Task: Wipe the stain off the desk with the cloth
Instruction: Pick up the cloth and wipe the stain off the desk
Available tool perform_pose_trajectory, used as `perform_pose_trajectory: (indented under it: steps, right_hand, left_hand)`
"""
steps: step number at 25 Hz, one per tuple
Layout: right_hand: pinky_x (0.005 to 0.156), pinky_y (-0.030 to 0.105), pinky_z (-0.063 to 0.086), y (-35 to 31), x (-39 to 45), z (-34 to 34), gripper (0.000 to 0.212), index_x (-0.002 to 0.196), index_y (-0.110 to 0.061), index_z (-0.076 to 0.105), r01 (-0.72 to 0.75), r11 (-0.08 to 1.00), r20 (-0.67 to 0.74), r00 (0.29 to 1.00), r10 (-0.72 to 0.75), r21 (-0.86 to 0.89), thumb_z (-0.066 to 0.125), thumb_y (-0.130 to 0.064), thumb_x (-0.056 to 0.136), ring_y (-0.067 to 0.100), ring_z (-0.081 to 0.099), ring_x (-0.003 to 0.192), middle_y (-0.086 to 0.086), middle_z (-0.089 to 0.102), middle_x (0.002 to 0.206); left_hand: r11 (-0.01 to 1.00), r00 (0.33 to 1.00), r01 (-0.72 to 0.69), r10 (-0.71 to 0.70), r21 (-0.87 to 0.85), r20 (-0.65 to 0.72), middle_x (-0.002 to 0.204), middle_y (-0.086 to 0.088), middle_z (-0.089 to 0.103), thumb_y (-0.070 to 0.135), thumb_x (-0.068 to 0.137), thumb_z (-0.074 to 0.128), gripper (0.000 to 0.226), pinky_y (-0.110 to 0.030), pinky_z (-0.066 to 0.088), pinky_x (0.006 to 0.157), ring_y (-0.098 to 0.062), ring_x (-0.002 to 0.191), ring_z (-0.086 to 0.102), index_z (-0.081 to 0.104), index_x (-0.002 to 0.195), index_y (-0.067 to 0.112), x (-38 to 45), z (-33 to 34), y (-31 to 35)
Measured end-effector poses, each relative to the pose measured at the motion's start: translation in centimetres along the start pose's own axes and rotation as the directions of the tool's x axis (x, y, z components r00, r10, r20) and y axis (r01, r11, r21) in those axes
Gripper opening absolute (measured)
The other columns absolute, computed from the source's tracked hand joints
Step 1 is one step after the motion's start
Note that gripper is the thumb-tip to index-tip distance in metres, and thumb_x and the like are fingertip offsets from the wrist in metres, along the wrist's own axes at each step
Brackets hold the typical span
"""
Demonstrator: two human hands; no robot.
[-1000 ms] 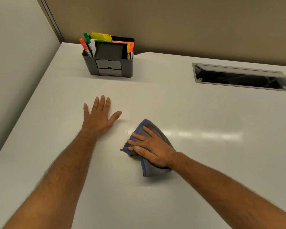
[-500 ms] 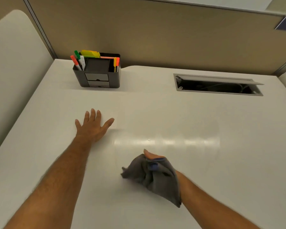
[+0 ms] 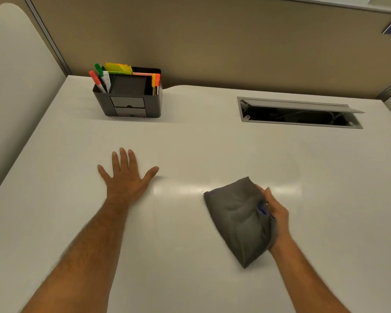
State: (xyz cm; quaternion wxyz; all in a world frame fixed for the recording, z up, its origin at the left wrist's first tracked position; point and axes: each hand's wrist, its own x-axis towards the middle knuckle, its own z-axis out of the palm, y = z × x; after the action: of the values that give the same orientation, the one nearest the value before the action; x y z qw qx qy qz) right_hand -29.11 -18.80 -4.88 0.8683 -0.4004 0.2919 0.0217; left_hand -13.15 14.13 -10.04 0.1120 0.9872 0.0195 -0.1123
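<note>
Looking down at the white table, I take the dark organizer at its far edge as my landmark. It holds markers in its left slot and has two small drawers in front. Nearer me than the organizer, and about level with its left side, my left hand lies flat on the table, palm down, fingers spread, holding nothing. To the right of the organizer and nearer me, the grey cloth hangs bunched from my right hand, whose fingers are curled round its right edge, where a blue trim shows. I cannot tell whether the cloth touches the table. Far right of the organizer, a cable hatch stands open. No stain shows on the table.
</note>
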Motion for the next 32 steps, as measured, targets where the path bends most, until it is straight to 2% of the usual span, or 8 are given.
perform_pose_trajectory:
  steps: [4, 7, 9, 12, 16, 19, 27, 32]
  right_hand:
    - [0.082, 0.026, 0.059, -1.9, -0.5, -2.0, 0.04, 0.129, -0.019, 0.063, 0.21, 0.861, 0.022, 0.974, -0.226, -0.463, 0.063, -0.006, 0.091, 0.022, 0.067, 0.113, 0.002, 0.071, 0.123]
    - [0.099, 0.011, 0.043, 0.0, -1.4, -1.3, 0.059, 0.14, -0.019, 0.053, 0.378, 0.211, 0.279, 0.88, -0.383, -0.902, 0.048, 0.014, 0.091, 0.006, 0.055, 0.126, -0.001, 0.059, 0.138]
    - [0.119, 0.023, 0.023, 2.2, -1.7, -0.9, 0.056, 0.148, -0.011, 0.04, 0.522, -0.189, 0.554, 0.796, -0.244, -0.832, 0.049, 0.001, 0.094, 0.014, 0.033, 0.145, 0.002, 0.037, 0.155]
    - [0.124, 0.039, 0.01, 3.9, -1.6, -0.9, 0.063, 0.154, -0.018, 0.029, 0.545, -0.453, 0.639, 0.765, -0.075, -0.706, 0.04, -0.048, 0.1, 0.013, 0.007, 0.152, -0.005, 0.017, 0.162]
    - [0.123, 0.045, -0.001, 4.5, -0.2, -1.0, 0.082, 0.157, -0.022, -0.003, 0.343, -0.56, 0.512, 0.841, -0.175, -0.754, 0.027, -0.066, 0.095, 0.024, -0.016, 0.152, 0.008, -0.012, 0.165]
    - [0.124, 0.044, 0.003, 6.0, 0.7, -1.0, 0.068, 0.156, -0.022, -0.004, 0.294, -0.551, 0.476, 0.851, -0.221, -0.781, 0.019, -0.052, 0.1, 0.025, -0.014, 0.152, 0.01, -0.012, 0.165]
    - [0.125, 0.041, 0.002, 1.7, 8.7, 2.6, 0.049, 0.153, -0.012, 0.026, 0.293, -0.085, 0.301, 0.853, -0.427, -0.952, 0.034, -0.018, 0.105, 0.023, 0.013, 0.152, 0.008, 0.02, 0.163]
    - [0.124, 0.042, 0.0, -0.2, 14.3, 6.3, 0.05, 0.153, -0.009, 0.027, 0.342, -0.298, 0.432, 0.84, -0.328, -0.891, 0.033, -0.019, 0.105, 0.028, 0.013, 0.152, 0.013, 0.021, 0.163]
  left_hand:
    - [1.0, 0.998, -0.005, 0.006, 0.022, -0.069, 0.169, -0.005, -0.012, 0.094, 0.072, -0.003, 0.115, -0.065, -0.013, 0.116, -0.024, 0.155, -0.016, -0.009, 0.158, 0.018, 0.0, 0.7, 0.0]
    - [1.0, 0.997, -0.005, 0.006, 0.021, -0.078, 0.169, -0.005, -0.012, 0.094, 0.072, -0.005, 0.115, -0.065, -0.012, 0.116, -0.025, 0.155, -0.016, -0.009, 0.158, 0.018, -0.1, 0.7, 0.0]
    - [1.0, 0.997, -0.006, 0.008, 0.017, -0.08, 0.169, -0.005, -0.012, 0.093, 0.073, -0.003, 0.114, -0.066, -0.012, 0.117, -0.025, 0.155, -0.016, -0.008, 0.158, 0.018, -0.1, 0.7, 0.0]
    - [1.0, 0.997, -0.006, 0.007, 0.011, -0.076, 0.169, -0.005, -0.011, 0.093, 0.074, -0.002, 0.114, -0.066, -0.011, 0.117, -0.024, 0.155, -0.016, -0.007, 0.158, 0.017, -0.1, 0.7, 0.1]
    - [1.0, 0.997, -0.007, 0.008, 0.017, -0.082, 0.169, -0.006, -0.011, 0.093, 0.074, -0.003, 0.114, -0.067, -0.01, 0.118, -0.025, 0.155, -0.016, -0.007, 0.158, 0.017, -0.1, 0.6, 0.1]
    - [1.0, 0.997, -0.002, 0.004, 0.02, -0.082, 0.169, -0.006, -0.011, 0.093, 0.073, -0.004, 0.115, -0.068, -0.009, 0.118, -0.025, 0.155, -0.016, -0.008, 0.158, 0.017, -0.1, 0.7, 0.1]
    - [1.0, 0.996, -0.006, 0.008, 0.023, -0.089, 0.169, -0.007, -0.011, 0.094, 0.074, -0.003, 0.115, -0.068, -0.009, 0.117, -0.025, 0.154, -0.017, -0.007, 0.158, 0.017, -0.1, 0.8, 0.0]
    - [0.999, 0.995, 0.002, 0.003, 0.042, -0.102, 0.169, -0.007, -0.009, 0.089, 0.078, -0.005, 0.109, -0.069, -0.006, 0.118, -0.026, 0.155, -0.014, -0.006, 0.159, 0.016, 0.1, 0.8, 0.1]
